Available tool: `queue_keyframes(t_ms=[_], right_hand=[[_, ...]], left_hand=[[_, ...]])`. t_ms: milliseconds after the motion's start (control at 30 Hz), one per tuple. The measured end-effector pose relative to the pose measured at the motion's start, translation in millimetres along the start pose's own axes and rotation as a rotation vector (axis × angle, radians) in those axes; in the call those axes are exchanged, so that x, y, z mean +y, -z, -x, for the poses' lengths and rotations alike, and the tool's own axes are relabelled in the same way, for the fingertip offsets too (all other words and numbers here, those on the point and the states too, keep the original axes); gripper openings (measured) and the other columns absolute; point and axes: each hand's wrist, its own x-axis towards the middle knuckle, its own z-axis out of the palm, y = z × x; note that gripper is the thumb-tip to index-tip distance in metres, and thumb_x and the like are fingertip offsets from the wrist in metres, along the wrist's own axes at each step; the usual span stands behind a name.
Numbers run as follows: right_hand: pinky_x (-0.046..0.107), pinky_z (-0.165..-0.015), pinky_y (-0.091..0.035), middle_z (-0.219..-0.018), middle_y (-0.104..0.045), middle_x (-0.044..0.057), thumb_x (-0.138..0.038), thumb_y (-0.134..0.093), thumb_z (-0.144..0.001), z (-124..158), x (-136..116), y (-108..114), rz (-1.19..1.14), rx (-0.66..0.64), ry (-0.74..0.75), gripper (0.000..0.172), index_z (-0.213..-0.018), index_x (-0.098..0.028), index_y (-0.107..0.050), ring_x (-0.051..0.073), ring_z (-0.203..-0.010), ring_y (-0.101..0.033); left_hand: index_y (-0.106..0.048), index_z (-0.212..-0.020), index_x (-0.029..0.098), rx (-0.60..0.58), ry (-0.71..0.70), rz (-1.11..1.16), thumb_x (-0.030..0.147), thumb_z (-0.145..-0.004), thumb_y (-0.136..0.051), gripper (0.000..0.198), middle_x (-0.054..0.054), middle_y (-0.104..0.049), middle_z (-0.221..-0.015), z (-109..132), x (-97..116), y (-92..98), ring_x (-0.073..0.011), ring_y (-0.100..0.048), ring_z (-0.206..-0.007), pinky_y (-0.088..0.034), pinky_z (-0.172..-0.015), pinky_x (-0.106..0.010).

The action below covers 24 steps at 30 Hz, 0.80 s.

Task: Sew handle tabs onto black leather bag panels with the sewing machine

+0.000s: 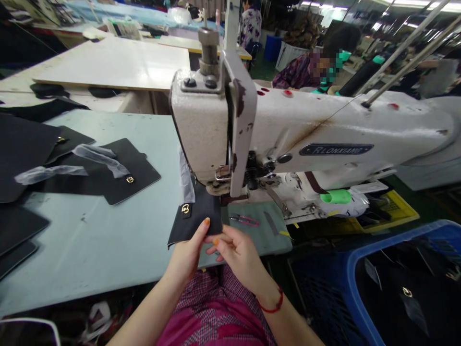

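Observation:
A black leather-like panel (pixel 203 211) with a gold buckle (pixel 185 209) and a strip of clear plastic film (pixel 186 185) lies under the head of the white sewing machine (pixel 201 129). My left hand (pixel 190 245) grips the panel's near edge, thumb on top and fingers beneath. Close beside it, my right hand (pixel 236 247) has its fingers curled at the panel's near right corner, thumb near the left fingers. The corner seems to sit between those fingers. The machine's head hides the panel's far end and the needle.
More black panels (pixel 133 166) with buckles and film lie on the table (pixel 108 230) at left. Pink thread snips (pixel 247 220) rest right of the panel. A blue basket (pixel 355 259) holding black pieces stands at lower right. Another person (pixel 300 69) sits behind the machine.

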Motion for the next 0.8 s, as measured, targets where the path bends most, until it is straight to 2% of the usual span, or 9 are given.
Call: queue_keyframes(t_ms=[133, 300, 367, 433, 533, 633, 800], right_hand=[[0.019, -0.059, -0.051, -0.088, -0.072, 0.005, -0.035, -0.052, -0.096, -1, 1, -1, 0.059, 0.07, -0.003, 0.025, -0.108, -0.017, -0.064, 0.014, -0.072, -0.07], [0.018, -0.05, -0.046, -0.066, -0.069, 0.004, -0.046, -0.045, -0.099, -10, 5, -4, 0.145, 0.165, 0.01, 0.041, -0.076, -0.014, -0.06, 0.012, -0.055, -0.065], [0.017, -0.047, -0.043, -0.06, -0.067, 0.003, -0.048, -0.044, -0.099, -13, 7, -5, 0.095, 0.162, 0.012, 0.044, -0.075, -0.014, -0.059, 0.011, -0.049, -0.061], [0.017, -0.045, -0.041, -0.056, -0.064, 0.001, -0.05, -0.046, -0.097, -15, 10, -4, -0.008, 0.147, 0.004, 0.043, -0.076, -0.015, -0.06, 0.01, -0.045, -0.058], [0.017, -0.044, -0.041, -0.052, -0.061, -0.001, -0.05, -0.049, -0.095, -17, 13, -4, -0.113, 0.148, 0.0, 0.043, -0.075, -0.015, -0.06, 0.009, -0.042, -0.054], [0.017, -0.044, -0.041, -0.05, -0.058, -0.002, -0.048, -0.05, -0.096, -16, 15, -3, -0.105, 0.171, 0.032, 0.042, -0.072, -0.015, -0.059, 0.008, -0.041, -0.052], [0.017, -0.043, -0.04, -0.049, -0.055, -0.002, -0.046, -0.051, -0.096, -16, 18, -2, -0.028, 0.188, 0.039, 0.04, -0.074, -0.015, -0.061, 0.009, -0.041, -0.05]], left_hand=[[-0.064, -0.122, 0.017, 0.011, -0.072, -0.08, 0.039, -0.074, -0.076, 0.054, -0.012, -0.067, -0.12, 0, -2, -0.9, -0.0271, -0.063, -0.11, -0.047, -0.101, -0.041], [-0.066, -0.117, 0.018, 0.0, -0.086, -0.144, 0.042, -0.074, -0.076, 0.05, -0.009, -0.069, -0.115, 0, 4, 0.3, -0.0254, -0.064, -0.105, -0.049, -0.095, -0.037], [-0.072, -0.102, 0.016, -0.006, -0.019, -0.193, 0.045, -0.071, -0.077, 0.043, -0.009, -0.071, -0.106, -1, 6, 5.7, -0.0244, -0.065, -0.097, -0.051, -0.087, -0.033], [-0.073, -0.078, 0.013, -0.042, 0.069, -0.25, 0.051, -0.067, -0.078, 0.039, -0.01, -0.073, -0.09, -3, 6, 12.2, -0.0231, -0.065, -0.083, -0.052, -0.076, -0.031], [-0.065, -0.052, 0.014, -0.09, 0.122, -0.342, 0.059, -0.064, -0.076, 0.048, -0.008, -0.066, -0.064, -5, 6, 18.4, -0.0191, -0.059, -0.063, -0.047, -0.06, -0.028], [-0.067, -0.054, 0.014, -0.05, 0.141, -0.454, 0.059, -0.061, -0.077, 0.047, -0.007, -0.065, -0.061, -4, 10, 17.8, -0.0191, -0.057, -0.061, -0.045, -0.057, -0.028], [-0.072, -0.059, 0.014, 0.056, 0.242, -0.678, 0.06, -0.057, -0.079, 0.047, -0.012, -0.07, -0.068, -2, 20, 15.7, -0.0274, -0.062, -0.072, -0.046, -0.06, -0.032]])
